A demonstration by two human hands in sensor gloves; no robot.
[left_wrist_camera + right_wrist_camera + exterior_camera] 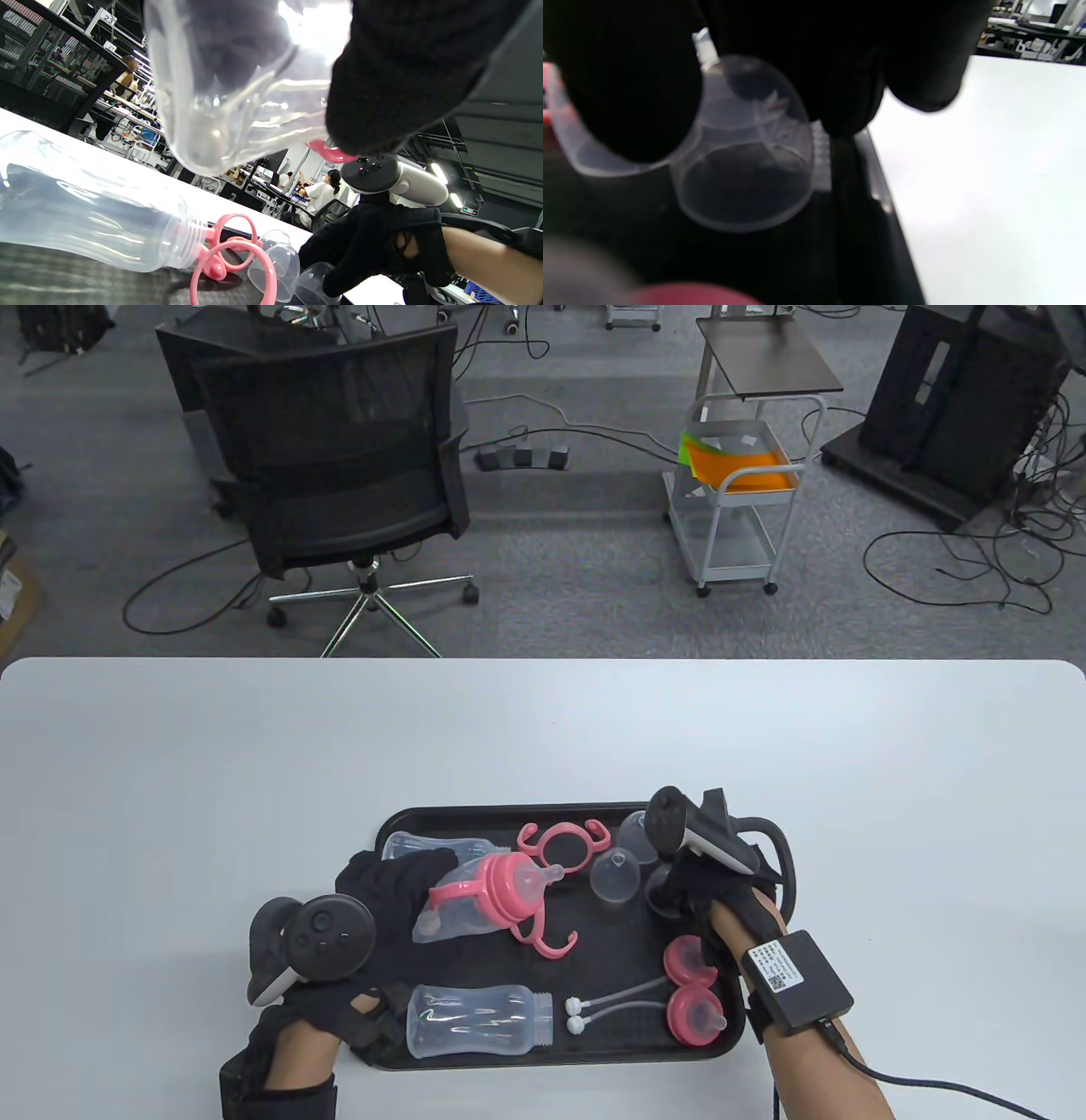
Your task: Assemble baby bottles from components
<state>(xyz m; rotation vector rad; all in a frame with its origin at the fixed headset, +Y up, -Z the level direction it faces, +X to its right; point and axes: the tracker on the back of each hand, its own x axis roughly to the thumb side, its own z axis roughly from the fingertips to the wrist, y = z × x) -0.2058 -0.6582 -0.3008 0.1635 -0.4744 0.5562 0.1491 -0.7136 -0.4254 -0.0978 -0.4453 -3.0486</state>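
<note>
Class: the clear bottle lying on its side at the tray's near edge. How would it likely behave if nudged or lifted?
The bottle is round and lying down, so it would probably roll on the tray. It looks empty and thin-walled, so likely light. Its glossy plastic may be slippery.

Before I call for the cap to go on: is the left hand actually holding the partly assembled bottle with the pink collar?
Touching. In the table view the left hand grips the bottle by its clear body; the left wrist view shows gloved fingers wrapped against it.

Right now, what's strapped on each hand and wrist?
Both hands wear black knit gloves. Left hand: dark grey tracker with a white end. Right hand: matching tracker, plus a black box with a white QR label and a black cable.
</note>
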